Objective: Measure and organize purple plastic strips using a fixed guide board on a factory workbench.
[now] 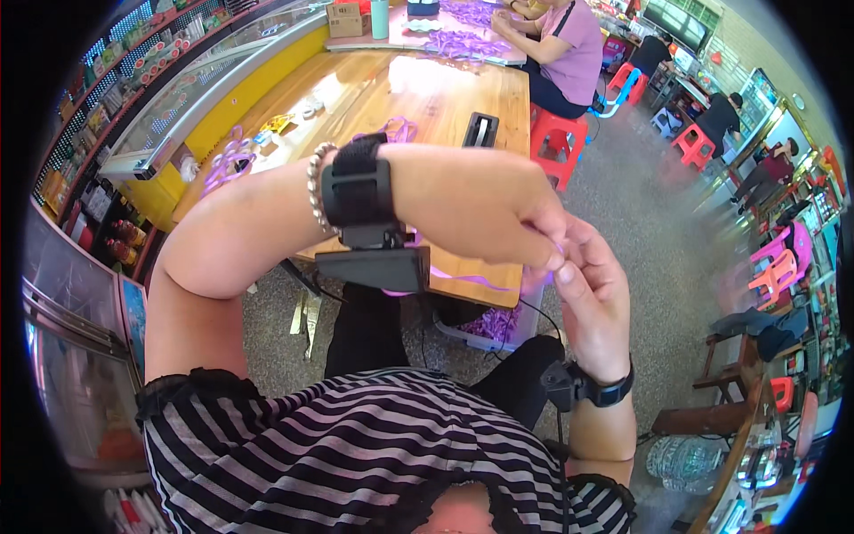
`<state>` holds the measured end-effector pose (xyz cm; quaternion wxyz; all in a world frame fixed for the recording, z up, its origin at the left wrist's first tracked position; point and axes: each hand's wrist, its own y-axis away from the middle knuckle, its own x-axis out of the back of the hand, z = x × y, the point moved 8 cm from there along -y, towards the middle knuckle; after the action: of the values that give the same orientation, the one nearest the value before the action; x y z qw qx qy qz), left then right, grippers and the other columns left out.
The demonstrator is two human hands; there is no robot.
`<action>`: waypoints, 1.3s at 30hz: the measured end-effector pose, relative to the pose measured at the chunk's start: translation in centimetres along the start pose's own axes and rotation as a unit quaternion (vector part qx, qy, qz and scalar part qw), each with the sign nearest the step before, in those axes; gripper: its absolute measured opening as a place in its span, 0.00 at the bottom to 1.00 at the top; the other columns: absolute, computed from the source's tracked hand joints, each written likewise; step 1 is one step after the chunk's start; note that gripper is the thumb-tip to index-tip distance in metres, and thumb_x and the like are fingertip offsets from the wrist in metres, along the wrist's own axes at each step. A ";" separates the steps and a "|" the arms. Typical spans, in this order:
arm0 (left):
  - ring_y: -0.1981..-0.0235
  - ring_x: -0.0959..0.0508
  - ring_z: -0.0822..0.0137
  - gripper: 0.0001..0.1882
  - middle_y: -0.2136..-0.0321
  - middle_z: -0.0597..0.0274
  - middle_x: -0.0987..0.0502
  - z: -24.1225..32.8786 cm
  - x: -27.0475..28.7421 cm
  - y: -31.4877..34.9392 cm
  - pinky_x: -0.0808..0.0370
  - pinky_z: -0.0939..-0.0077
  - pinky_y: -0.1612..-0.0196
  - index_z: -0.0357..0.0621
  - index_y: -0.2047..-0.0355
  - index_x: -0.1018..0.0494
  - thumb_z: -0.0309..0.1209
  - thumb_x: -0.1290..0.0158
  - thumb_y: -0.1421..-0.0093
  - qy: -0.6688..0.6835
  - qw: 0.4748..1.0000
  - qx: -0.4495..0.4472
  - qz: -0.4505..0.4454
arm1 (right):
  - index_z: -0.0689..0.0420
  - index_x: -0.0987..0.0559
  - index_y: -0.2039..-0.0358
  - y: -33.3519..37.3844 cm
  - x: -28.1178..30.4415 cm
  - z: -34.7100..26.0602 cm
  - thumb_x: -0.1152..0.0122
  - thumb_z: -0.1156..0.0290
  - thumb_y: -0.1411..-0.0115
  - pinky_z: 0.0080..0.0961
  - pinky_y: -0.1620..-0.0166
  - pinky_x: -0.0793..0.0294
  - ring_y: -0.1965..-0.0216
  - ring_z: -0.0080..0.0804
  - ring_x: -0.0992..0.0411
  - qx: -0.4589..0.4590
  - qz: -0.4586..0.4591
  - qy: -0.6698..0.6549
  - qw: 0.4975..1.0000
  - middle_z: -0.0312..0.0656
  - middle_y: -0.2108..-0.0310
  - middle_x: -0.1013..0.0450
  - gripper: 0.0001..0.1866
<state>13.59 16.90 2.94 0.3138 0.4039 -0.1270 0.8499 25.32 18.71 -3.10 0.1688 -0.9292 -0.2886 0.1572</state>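
My left hand (485,205) reaches across in front of me to the right, its thumb and fingertips pinched together. Against it, my right hand (594,289) also pinches, thumb against fingers. Between and just below the fingertips shows a bit of purple ribbon (535,279), mostly hidden and blurred. A flat strip of purple ribbon (471,279) lies along the near edge of the wooden table (436,98). Past my left wrist, looped purple ribbons (400,130) rest on the tabletop, partly covered by my arm.
A black tape dispenser (481,131) stands near the table's right edge. More ribbon loops (229,162) lie at the left. Below the table is a clear bin (525,327) of purple ribbons. Beyond, a person in pink (574,49) sits on a red stool (560,147).
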 end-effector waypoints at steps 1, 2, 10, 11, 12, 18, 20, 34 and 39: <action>0.80 0.30 0.81 0.14 0.83 0.71 0.28 -0.1 0.1 -0.2 0.34 0.81 0.77 0.40 0.67 0.20 0.39 0.44 0.35 -0.002 1.000 -0.012 0.015 | 0.63 0.27 0.48 0.3 1.0 1.1 0.42 0.69 0.34 0.25 0.51 0.28 0.64 0.22 0.30 -0.061 -0.032 0.023 0.997 0.38 0.66 0.27 0.17; 0.80 0.30 0.81 0.14 0.83 0.71 0.28 -0.8 0.1 -0.3 0.34 0.81 0.77 0.40 0.67 0.20 0.39 0.44 0.35 0.003 1.000 -0.012 0.011 | 0.63 0.25 0.52 0.8 1.5 2.4 0.43 0.66 0.33 0.26 0.53 0.26 0.75 0.19 0.32 -0.121 -0.064 0.046 0.989 0.33 0.76 0.30 0.15; 0.82 0.34 0.83 0.17 0.83 0.74 0.31 -10.0 3.7 1.3 0.37 0.85 0.79 0.47 0.63 0.18 0.46 0.45 0.36 0.105 0.979 0.163 0.054 | 0.58 0.26 0.61 0.7 6.7 3.7 0.49 0.63 0.29 0.16 0.78 0.51 0.84 0.14 0.54 -0.116 0.054 -0.107 0.986 0.24 0.84 0.50 0.11; 0.81 0.35 0.84 0.16 0.82 0.75 0.30 -11.0 3.9 1.6 0.36 0.86 0.78 0.47 0.62 0.18 0.46 0.46 0.36 0.110 0.976 0.177 0.058 | 0.58 0.27 0.60 0.9 7.3 4.1 0.49 0.64 0.29 0.16 0.79 0.54 0.84 0.14 0.56 -0.115 0.068 -0.119 0.984 0.24 0.84 0.52 0.11; 0.81 0.35 0.84 0.16 0.82 0.75 0.30 -12.0 3.6 1.8 0.36 0.86 0.78 0.47 0.62 0.18 0.46 0.46 0.36 0.111 0.977 0.176 0.055 | 0.58 0.27 0.60 1.1 7.9 4.4 0.49 0.64 0.29 0.16 0.79 0.54 0.84 0.14 0.56 -0.116 0.071 -0.118 0.984 0.24 0.84 0.52 0.11; 0.80 0.31 0.84 0.10 0.81 0.77 0.27 -21.0 -1.1 2.0 0.32 0.86 0.75 0.47 0.62 0.19 0.39 0.42 0.36 0.167 0.971 0.154 0.069 | 0.59 0.26 0.59 1.7 9.9 8.0 0.49 0.65 0.29 0.16 0.79 0.53 0.83 0.14 0.55 -0.145 0.094 -0.128 0.977 0.25 0.83 0.51 0.10; 0.79 0.30 0.84 0.10 0.76 0.76 0.24 -22.9 -3.1 2.6 0.31 0.86 0.74 0.47 0.63 0.20 0.39 0.42 0.36 0.171 0.963 0.201 0.055 | 0.59 0.26 0.60 2.0 10.2 9.6 0.49 0.66 0.29 0.16 0.78 0.52 0.83 0.14 0.54 -0.158 0.100 -0.128 0.974 0.25 0.83 0.50 0.10; 0.57 0.22 0.64 0.09 0.42 0.48 0.29 -19.0 -12.3 -0.2 0.26 0.67 0.54 0.37 0.64 0.25 0.32 0.45 0.37 0.100 0.989 0.002 -0.114 | 0.59 0.26 0.60 2.6 10.8 14.2 0.51 0.65 0.28 0.16 0.78 0.50 0.83 0.15 0.52 -0.249 0.123 -0.143 0.950 0.26 0.82 0.48 0.10; 0.48 0.26 0.44 0.28 0.47 0.49 0.27 -16.2 -10.1 2.9 0.29 0.54 0.46 0.40 0.49 0.30 0.47 0.41 0.43 -0.171 0.982 0.054 0.064 | 0.58 0.27 0.59 3.0 11.2 9.3 0.53 0.65 0.28 0.17 0.79 0.51 0.83 0.15 0.52 -0.175 0.096 -0.208 0.958 0.27 0.82 0.47 0.10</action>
<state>6.68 17.95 -15.07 0.2103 0.5509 -0.1585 0.7920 31.95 25.06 -14.83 -0.0758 -0.9143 -0.2500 0.3096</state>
